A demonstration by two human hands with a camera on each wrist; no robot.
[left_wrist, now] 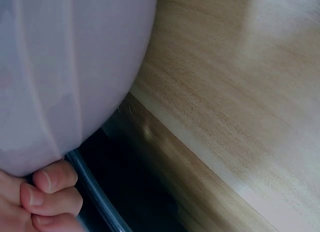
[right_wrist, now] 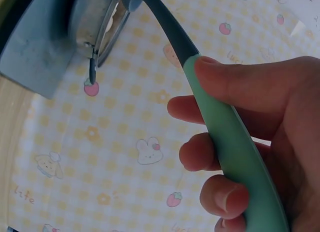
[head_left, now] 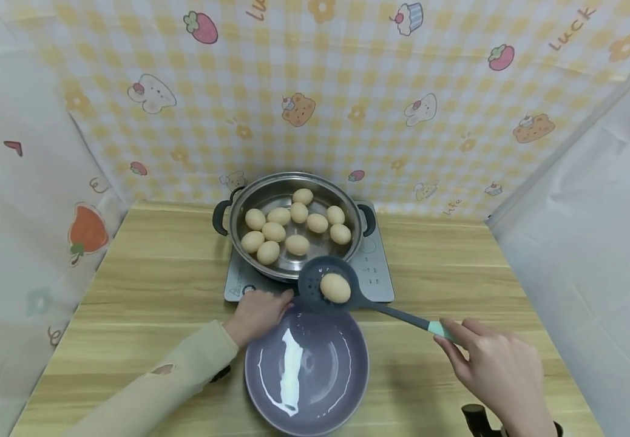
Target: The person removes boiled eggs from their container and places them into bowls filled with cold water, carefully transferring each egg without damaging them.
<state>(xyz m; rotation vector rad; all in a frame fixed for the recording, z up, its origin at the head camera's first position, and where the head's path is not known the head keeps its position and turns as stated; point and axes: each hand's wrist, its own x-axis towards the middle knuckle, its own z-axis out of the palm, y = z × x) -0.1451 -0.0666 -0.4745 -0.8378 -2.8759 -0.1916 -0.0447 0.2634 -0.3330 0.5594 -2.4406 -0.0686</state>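
Observation:
My right hand grips the mint-green handle of a dark grey slotted spoon, thumb along one side and fingers curled round the other. One light brown egg lies in the spoon's bowl, which overlaps the pot's front rim and the plate's far edge in the head view. A shiny purple plate stands in front of the pot. At its far left rim is my left hand; the left wrist view shows its curled fingers against the plate's outer side.
A steel pot with black side handles holds several eggs. Beneath it lies a flat induction cooker on the wooden table. Behind rises a yellow checked cloth, with pale sheets on both sides.

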